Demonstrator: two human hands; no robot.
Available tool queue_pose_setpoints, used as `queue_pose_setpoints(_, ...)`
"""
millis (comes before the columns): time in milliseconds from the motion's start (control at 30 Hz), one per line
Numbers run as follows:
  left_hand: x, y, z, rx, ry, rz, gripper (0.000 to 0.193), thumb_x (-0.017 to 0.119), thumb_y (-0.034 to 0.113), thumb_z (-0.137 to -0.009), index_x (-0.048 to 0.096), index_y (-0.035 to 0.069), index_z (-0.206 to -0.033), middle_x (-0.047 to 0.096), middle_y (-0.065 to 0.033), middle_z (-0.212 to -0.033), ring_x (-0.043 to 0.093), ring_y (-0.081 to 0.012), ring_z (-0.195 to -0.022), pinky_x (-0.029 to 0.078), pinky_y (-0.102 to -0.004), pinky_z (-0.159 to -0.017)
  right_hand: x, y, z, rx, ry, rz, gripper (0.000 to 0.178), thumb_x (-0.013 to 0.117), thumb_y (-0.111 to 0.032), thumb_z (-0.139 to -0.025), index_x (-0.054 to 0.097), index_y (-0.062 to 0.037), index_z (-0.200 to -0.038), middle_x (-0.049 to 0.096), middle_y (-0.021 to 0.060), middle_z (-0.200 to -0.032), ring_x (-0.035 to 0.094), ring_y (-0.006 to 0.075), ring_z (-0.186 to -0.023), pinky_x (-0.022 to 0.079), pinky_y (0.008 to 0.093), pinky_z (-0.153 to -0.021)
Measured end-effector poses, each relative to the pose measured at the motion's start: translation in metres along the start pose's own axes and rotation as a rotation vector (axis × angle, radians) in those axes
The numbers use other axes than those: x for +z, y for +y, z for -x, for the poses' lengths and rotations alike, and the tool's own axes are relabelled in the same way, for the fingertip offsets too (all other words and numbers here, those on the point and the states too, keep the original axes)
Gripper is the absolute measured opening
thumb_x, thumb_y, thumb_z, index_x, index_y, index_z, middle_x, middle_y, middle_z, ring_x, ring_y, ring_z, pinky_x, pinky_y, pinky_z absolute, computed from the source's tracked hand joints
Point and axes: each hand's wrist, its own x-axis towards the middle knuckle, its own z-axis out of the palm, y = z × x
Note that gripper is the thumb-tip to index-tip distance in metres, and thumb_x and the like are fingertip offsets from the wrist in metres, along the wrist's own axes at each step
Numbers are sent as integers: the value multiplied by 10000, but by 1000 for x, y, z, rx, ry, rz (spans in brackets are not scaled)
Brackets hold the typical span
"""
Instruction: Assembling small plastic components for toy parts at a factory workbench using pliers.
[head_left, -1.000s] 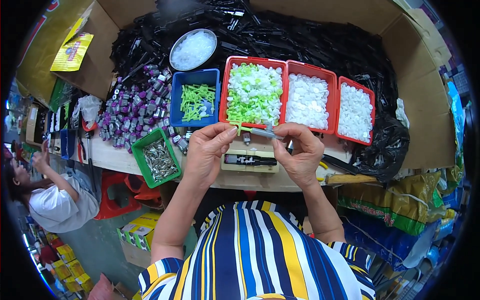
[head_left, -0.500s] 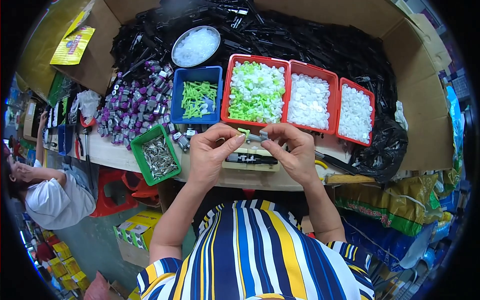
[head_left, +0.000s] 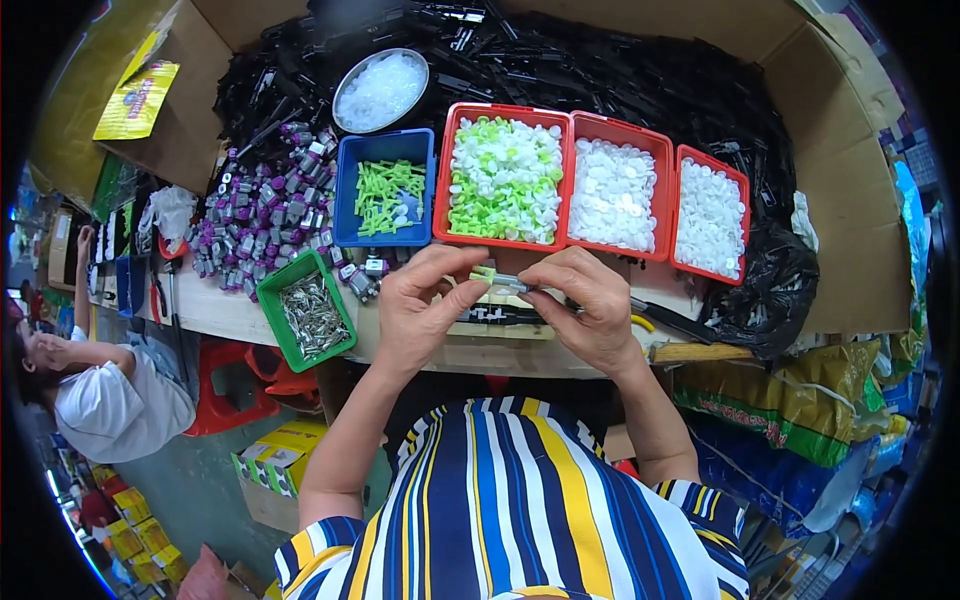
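Observation:
My left hand [head_left: 428, 300] pinches a small light-green plastic piece [head_left: 483, 273] between thumb and fingers. My right hand [head_left: 592, 308] grips a slim grey cylindrical part [head_left: 508, 281], its left end meeting the green piece. Fingertips hide some of both. Below them a cream block [head_left: 495, 350] sits at the bench edge, with a black elongated part [head_left: 505, 316] lying in it. Just beyond my left hand is a blue bin [head_left: 384, 241] of light-green plastic pieces. Green-and-white plastic pieces fill a red bin [head_left: 500, 240] beyond both hands.
Two more red bins [head_left: 665, 190] [head_left: 742, 225] hold white discs. Left stand a green tray [head_left: 303, 362] of metal pins and a pile of grey-purple parts [head_left: 265, 215]. Black parts [head_left: 600, 75] heap behind, near a round bowl [head_left: 423, 97]. Another person [head_left: 115, 400] sits far left.
The grey part has come into line with the green piece, and their ends now meet. My right fingers have closed in and shifted slightly left. The view has shifted slightly.

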Motion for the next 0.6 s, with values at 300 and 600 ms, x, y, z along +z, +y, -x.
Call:
queue_pose_setpoints(300, -6, -9, 0, -86, -67, -90, 105, 741, 57, -876, 745, -29, -936, 671, -33, -807, 570, -71, -727, 437, -223, -624, -3, -1, 4, -105, -67, 161, 260, 802, -23, -731, 703, -30, -972, 686, 87, -878, 653, 254, -782, 491, 348, -679)
queue_pose_setpoints(600, -2, -15, 3, 94, -115, -214, 94, 739, 43, -869, 744, -28, -931, 687, -53, -842, 578, -92, -723, 434, -224, -623, -8, 1, 9, 250, -190, -45, 284, 808, -139, -767, 722, -13, -1007, 693, 101, -922, 650, 228, -858, 490, 340, -735)
